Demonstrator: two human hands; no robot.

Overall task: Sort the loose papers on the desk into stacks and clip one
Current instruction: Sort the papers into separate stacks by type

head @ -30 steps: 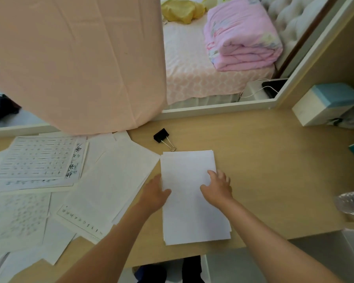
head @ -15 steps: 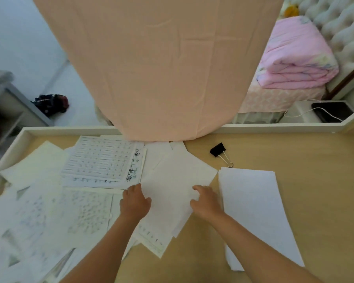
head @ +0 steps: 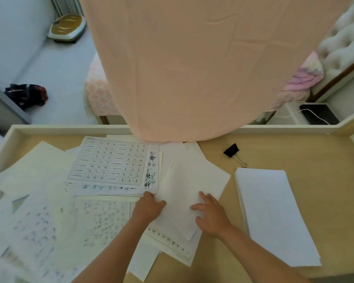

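Loose sheets [head: 55, 217], several with printed or handwritten characters, lie scattered over the left half of the wooden desk [head: 311, 158]. A blank white sheet [head: 184, 188] lies tilted on top near the middle. My left hand [head: 148, 207] pinches that sheet's left edge. My right hand [head: 212, 214] rests flat on its lower right part, fingers spread. A neat stack of white papers [head: 272, 215] sits to the right. A black binder clip [head: 232, 151] lies on the desk beyond the stack.
A peach cloth [head: 192, 68] hangs over the desk's far edge and touches the top sheets. The desk has a raised white rim [head: 65, 128]. Beyond are a bed, a floor, and a black device with a white cable [head: 317, 114].
Both hands left the neat stack on the right and came onto the loose pile. The view swung left. My left hand now grips the blank sheet's edge.
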